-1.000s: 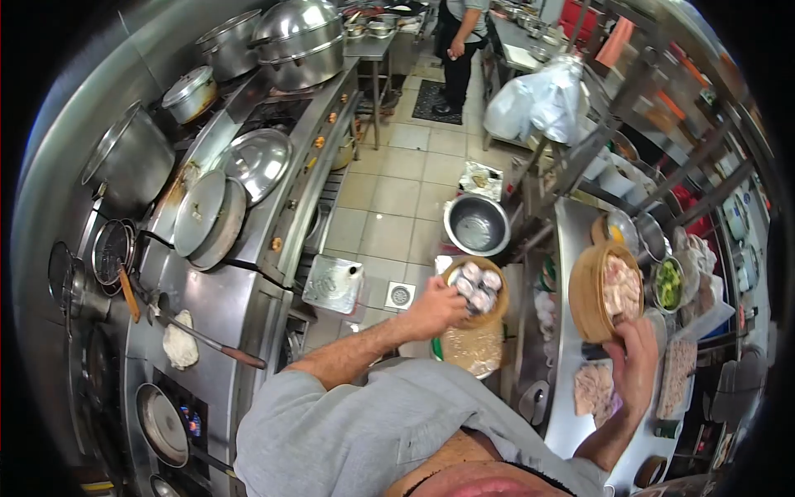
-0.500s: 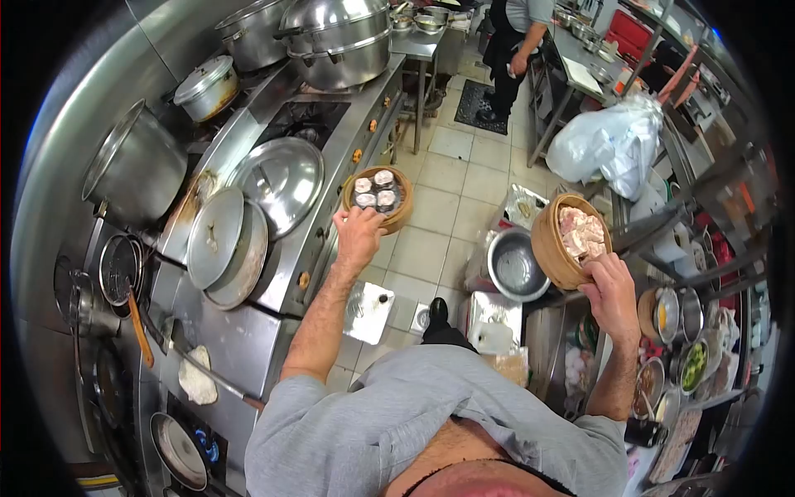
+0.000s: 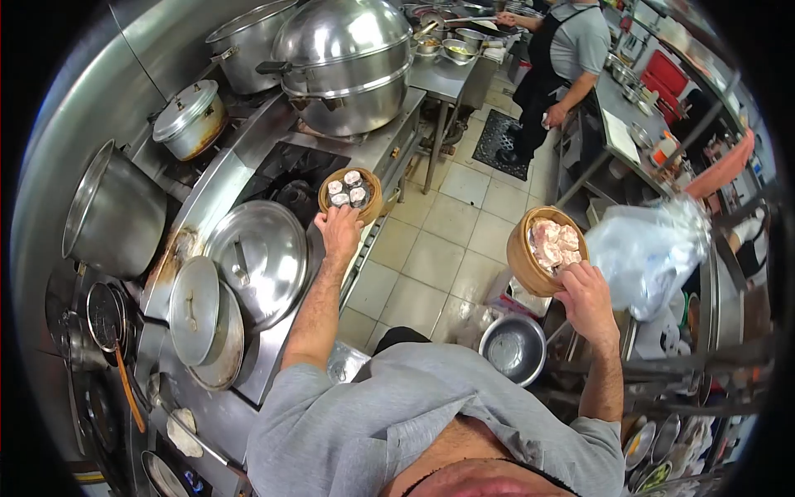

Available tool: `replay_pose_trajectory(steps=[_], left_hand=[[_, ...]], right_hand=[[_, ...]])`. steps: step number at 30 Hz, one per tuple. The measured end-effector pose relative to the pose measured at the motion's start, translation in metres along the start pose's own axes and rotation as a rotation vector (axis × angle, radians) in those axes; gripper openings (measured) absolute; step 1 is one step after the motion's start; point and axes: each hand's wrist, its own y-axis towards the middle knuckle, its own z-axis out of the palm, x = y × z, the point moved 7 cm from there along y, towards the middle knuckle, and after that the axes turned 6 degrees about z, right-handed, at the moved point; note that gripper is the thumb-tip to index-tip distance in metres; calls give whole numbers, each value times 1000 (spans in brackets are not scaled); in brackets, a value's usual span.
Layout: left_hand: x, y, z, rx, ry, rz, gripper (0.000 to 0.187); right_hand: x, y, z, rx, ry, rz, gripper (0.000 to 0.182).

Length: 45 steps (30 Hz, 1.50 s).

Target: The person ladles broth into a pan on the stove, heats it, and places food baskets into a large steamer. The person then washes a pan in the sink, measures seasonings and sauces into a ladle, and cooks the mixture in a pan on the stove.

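One small basket (image 3: pixel 375 204) is clasped by your left grip (image 3: pixel 339 230) at twelve o'clock; your right grip (image 3: pixel 586 300) clasps a larger basket (image 3: pixel 524 263) at eleven. Beyond, at twelve, nearer the left, stands the domed pot (image 3: pixel 345 70).

Pale plastic bag (image 3: pixel 650 257), steel bowl (image 3: pixel 513 349), black floor mat (image 3: pixel 494 139)

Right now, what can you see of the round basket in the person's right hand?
The round basket looks like bamboo, with a light-brown wall and an open top. Pale pink pieces, apparently meat, lie inside. The right hand grips its near edge, holding it up in front of the body. Its underside is hidden.
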Motion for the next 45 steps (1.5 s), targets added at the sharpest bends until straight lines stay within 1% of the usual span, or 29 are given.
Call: replay_pose_trajectory(steps=[4,6,7,8,10,12,13,14,15,17,18,19,20,21,22,23,24,27,29,31,32,33,34,35,37,40,41,43,45], left_hand=[[31,25,43,31,45,-40,22],[45,31,58,28,60,-73,26],[53,33,63,40,89,-128,29],[53,39,64,42,79,-113,29],[59,48,62,80,75,-184,30],[65,50,71,162,69,-247,34],[67,56,68,211,-5,-294,38],[67,71,57,207,-67,-300,40],[70,92,46,205,-79,-276,41],[80,153,1,6,-49,-143,37],[86,188,-23,-76,-43,-142,35],[93,220,-43,-98,-51,-140,34],[95,253,-64,-206,5,-43,35],[96,283,-80,-293,38,-18,34],[92,316,-92,-270,125,-9,32],[84,348,-103,-291,225,58,29],[80,378,-107,-287,220,92,29],[92,465,-98,-230,281,128,33],[116,515,-81,-253,334,160,38],[144,560,-60,-165,355,77,39],[153,576,-56,-171,371,59,39],[166,591,-45,-30,340,-50,38],[180,600,-33,113,302,-159,37],[188,607,-29,115,318,-175,37],[200,610,-15,269,356,-196,36],[206,611,-17,340,325,-184,31],[208,609,-23,344,336,-193,31],[199,605,-54,175,341,-75,26],[191,587,-97,48,250,-205,29]], right_hand=[[-21,77,26,3,48,-11,25],[-28,113,42,12,-2,-9,23],[-31,133,45,-12,4,-14,22],[-36,152,50,-14,0,4,22],[-43,188,60,-32,0,-34,22],[-55,225,72,-18,-16,-20,19],[-60,242,78,-34,-34,-48,22],[-66,257,84,-45,-51,-73,24],[-74,274,89,-38,-51,-51,24],[-82,306,99,-48,-58,-144,21],[-88,321,105,-41,-56,-142,21],[-92,337,109,-61,-46,-180,19],[-97,352,112,-86,-37,-227,17],[-106,366,120,-71,-34,-245,18],[-112,380,122,-83,-31,-274,18],[-118,394,125,-76,-12,-292,19],[-124,406,128,-66,7,-312,19],[-148,442,132,-74,30,-395,19],[-166,461,134,-44,46,-421,18],[-186,478,136,-34,47,-455,20],[-194,486,139,-17,42,-455,22],[-204,493,143,16,44,-436,23],[-210,498,143,14,51,-459,23],[-218,504,144,17,62,-442,23],[-232,514,148,32,91,-407,24],[-246,532,153,23,100,-401,24],[-250,538,151,5,122,-401,25],[-256,550,143,-36,126,-410,23],[-261,563,132,-99,125,-397,20]])
